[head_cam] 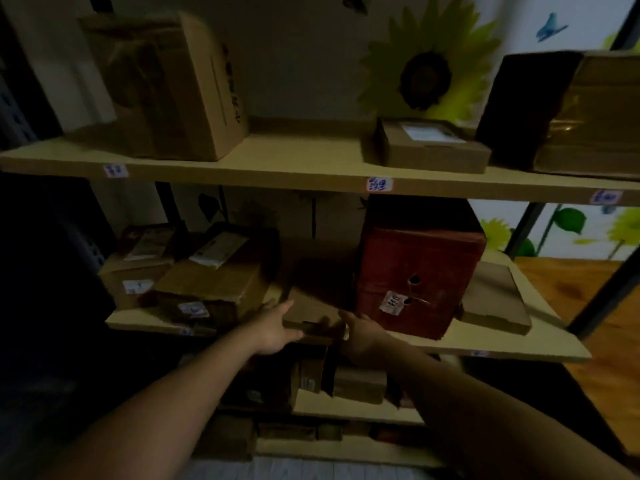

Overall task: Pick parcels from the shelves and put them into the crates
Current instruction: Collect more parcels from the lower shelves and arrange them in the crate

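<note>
A flat brown cardboard parcel (313, 306) lies on the middle shelf (502, 344), between a stack of brown boxes and a tall red box (415, 271). My left hand (273, 327) holds the parcel's left front corner, fingers along its side and thumb under the shelf edge. My right hand (360, 332) grips its right front corner, close to the red box. The scene is dim and blurred. No crate is in view.
Left of the parcel sit several labelled brown boxes (211, 285). A flat box (495, 299) lies right of the red one. The top shelf (277, 171) carries a large carton (166, 84), a small flat box (429, 145) and a dark box (530, 109). Lower shelves hold small parcels (358, 384).
</note>
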A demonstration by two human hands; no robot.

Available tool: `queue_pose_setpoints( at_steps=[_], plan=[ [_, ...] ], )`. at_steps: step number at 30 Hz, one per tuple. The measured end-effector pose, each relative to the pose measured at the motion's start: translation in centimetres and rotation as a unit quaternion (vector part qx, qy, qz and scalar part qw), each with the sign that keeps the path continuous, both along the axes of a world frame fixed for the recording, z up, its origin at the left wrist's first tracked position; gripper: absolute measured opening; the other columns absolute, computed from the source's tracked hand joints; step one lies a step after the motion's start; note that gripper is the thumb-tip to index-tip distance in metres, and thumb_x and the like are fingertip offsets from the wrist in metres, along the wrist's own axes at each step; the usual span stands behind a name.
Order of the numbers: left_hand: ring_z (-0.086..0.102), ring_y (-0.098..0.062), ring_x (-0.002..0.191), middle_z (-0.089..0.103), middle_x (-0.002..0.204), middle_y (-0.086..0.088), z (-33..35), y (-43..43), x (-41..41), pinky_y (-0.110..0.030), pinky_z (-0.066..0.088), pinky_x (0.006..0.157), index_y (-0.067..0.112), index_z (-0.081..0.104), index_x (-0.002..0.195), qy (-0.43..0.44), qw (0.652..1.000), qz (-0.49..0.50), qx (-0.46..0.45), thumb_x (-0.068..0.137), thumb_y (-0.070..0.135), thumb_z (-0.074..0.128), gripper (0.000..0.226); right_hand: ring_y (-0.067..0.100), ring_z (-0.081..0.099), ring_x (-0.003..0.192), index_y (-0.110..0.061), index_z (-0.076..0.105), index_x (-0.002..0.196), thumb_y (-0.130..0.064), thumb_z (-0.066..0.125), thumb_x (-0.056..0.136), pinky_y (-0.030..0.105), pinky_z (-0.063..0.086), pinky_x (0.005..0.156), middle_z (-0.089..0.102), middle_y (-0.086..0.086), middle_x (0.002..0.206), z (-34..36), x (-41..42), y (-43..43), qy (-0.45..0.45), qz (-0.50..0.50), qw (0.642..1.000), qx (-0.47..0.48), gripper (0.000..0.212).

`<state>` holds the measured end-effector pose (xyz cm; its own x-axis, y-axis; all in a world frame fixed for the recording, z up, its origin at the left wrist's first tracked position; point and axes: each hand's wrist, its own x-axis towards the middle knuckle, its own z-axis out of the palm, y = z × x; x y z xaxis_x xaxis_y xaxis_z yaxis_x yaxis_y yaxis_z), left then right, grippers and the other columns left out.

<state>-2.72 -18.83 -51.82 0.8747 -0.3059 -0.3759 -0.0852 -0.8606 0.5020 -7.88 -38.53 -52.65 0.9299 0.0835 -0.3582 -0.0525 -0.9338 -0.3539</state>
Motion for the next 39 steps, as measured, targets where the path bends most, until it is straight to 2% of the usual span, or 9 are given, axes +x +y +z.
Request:
queue_pose_setpoints(
  at_steps=[5,11,20,26,29,32,34,37,39],
  plan=[
    [0.022,-0.029,0.141,0.014,0.157,-0.003,-2.5,-0.1,3.4,-0.046,0.029,0.113,0.036,0.007,0.149,0.072,0.997,0.000,-0.039,0.083,0.044,0.064,0.087,0.024,0.048,0.122,-0.035,0.038,0.133,-0.031,0.056,0.094,0.038,0.044,0.100,0.051,0.004,0.136,-2.0,0.6,2.0,0.014,-0.119,0.989,0.088,0.043],
    [0.027,-0.028,0.139,0.021,0.155,-0.005,-2.8,0.3,4.1,-0.041,0.030,0.111,0.032,0.012,0.150,0.133,0.987,0.007,-0.088,0.084,0.039,0.064,0.084,0.018,0.053,0.118,-0.024,0.041,0.139,-0.030,0.055,0.096,0.031,0.045,0.099,0.055,0.001,0.134,-1.7,0.2,2.4,-0.008,-0.153,0.978,0.138,0.045],
    [0.026,-0.027,0.139,0.016,0.154,-0.003,-1.1,0.6,0.3,-0.041,0.030,0.112,0.033,0.020,0.147,0.009,0.985,0.061,-0.160,0.087,0.019,0.064,0.076,0.020,0.049,0.122,-0.032,0.031,0.147,-0.022,0.062,0.091,0.028,0.047,0.096,0.040,0.001,0.136,-0.2,-1.8,1.6,-0.115,-0.153,0.965,0.180,0.064],
    [0.036,-0.024,0.131,0.028,0.145,-0.003,0.5,0.3,-4.4,-0.034,0.035,0.105,0.025,0.031,0.143,-0.128,0.967,0.100,-0.194,0.089,0.013,0.060,0.062,0.021,0.046,0.128,-0.025,0.026,0.148,-0.017,0.062,0.092,0.032,0.042,0.104,0.038,0.003,0.142,1.9,-4.5,1.3,-0.185,-0.144,0.957,0.169,0.067],
    [0.044,-0.020,0.117,0.039,0.127,0.000,2.0,0.7,-5.3,-0.027,0.036,0.094,0.018,0.045,0.130,-0.191,0.956,0.095,-0.202,0.088,0.017,0.062,0.045,0.018,0.044,0.130,-0.022,0.030,0.148,-0.019,0.059,0.094,0.030,0.039,0.106,0.041,0.000,0.143,3.1,-5.4,1.6,-0.223,-0.157,0.945,0.179,0.062],
    [0.047,-0.017,0.110,0.044,0.111,0.004,4.3,1.4,-5.3,-0.025,0.038,0.089,0.018,0.051,0.116,-0.187,0.945,0.080,-0.256,0.086,0.014,0.064,0.033,0.016,0.046,0.125,-0.019,0.036,0.146,-0.019,0.058,0.095,0.031,0.042,0.107,0.045,0.000,0.138,4.7,-5.7,2.1,-0.264,-0.181,0.923,0.216,0.056],
    [0.050,-0.014,0.104,0.051,0.103,0.007,6.3,2.0,-5.3,-0.022,0.042,0.077,0.021,0.049,0.109,-0.162,0.936,0.066,-0.304,0.087,0.013,0.063,0.027,0.018,0.047,0.124,-0.020,0.038,0.145,-0.016,0.059,0.093,0.041,0.048,0.103,0.043,-0.003,0.135,6.1,-5.6,2.7,-0.275,-0.202,0.899,0.274,0.056],
    [0.053,-0.012,0.100,0.054,0.102,0.009,8.6,2.9,-5.0,-0.019,0.043,0.067,0.024,0.048,0.109,-0.150,0.925,0.058,-0.344,0.090,0.015,0.060,0.025,0.018,0.049,0.122,-0.028,0.039,0.143,-0.017,0.059,0.093,0.047,0.055,0.092,0.040,-0.012,0.130,7.9,-5.6,3.7,-0.269,-0.220,0.862,0.370,0.055],
    [0.056,-0.011,0.096,0.056,0.104,0.006,9.9,3.4,-5.1,-0.022,0.047,0.068,0.026,0.049,0.110,-0.141,0.918,0.057,-0.365,0.091,0.017,0.059,0.023,0.017,0.053,0.120,-0.039,0.044,0.132,-0.020,0.061,0.091,0.049,0.055,0.090,0.048,-0.013,0.129,8.5,-5.7,4.3,-0.251,-0.210,0.848,0.416,0.048]
  ],
)
